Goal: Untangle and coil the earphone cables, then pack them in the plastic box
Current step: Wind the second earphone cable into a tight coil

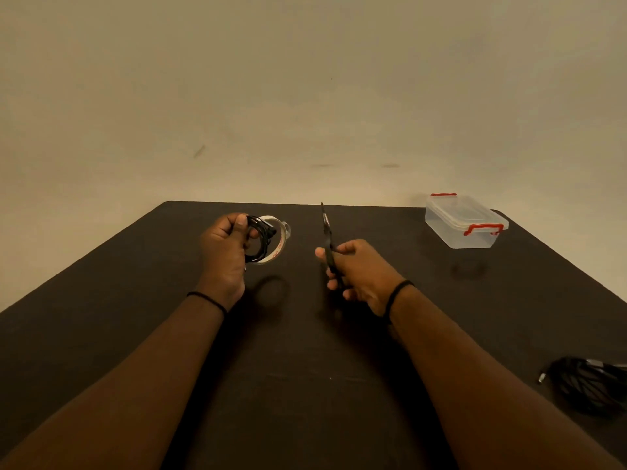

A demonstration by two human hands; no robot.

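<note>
— Above the dark table (305, 385), head view: what does the left hand (222, 256) have?
— Fingers curled tight round a coiled black earphone cable (258, 240), thumb pressed on top. A roll of clear tape (276, 244) with red print sits against the coil, held in that same grip; both are raised off the surface, a ring-shaped shadow below.
— Right hand (356, 271)?
— Closed round the black handles of a pair of scissors (327, 239). Blades together, pointing away toward the far edge, thin and dark.
— Distance between the two?
— Apart, scissors to the right of the coil, no contact.
— Plastic box (464, 222)?
— Far right of the table, well away from both hands. Clear rectangular tub, lid on, red clips at both ends.
— Other cables?
— Second bundle of black cable (590, 388), loosely tangled, a metal plug at its left end, lying at the near right edge.
— Surfaces?
— Table matte, dark brown. Thin black bands on both wrists.
</note>
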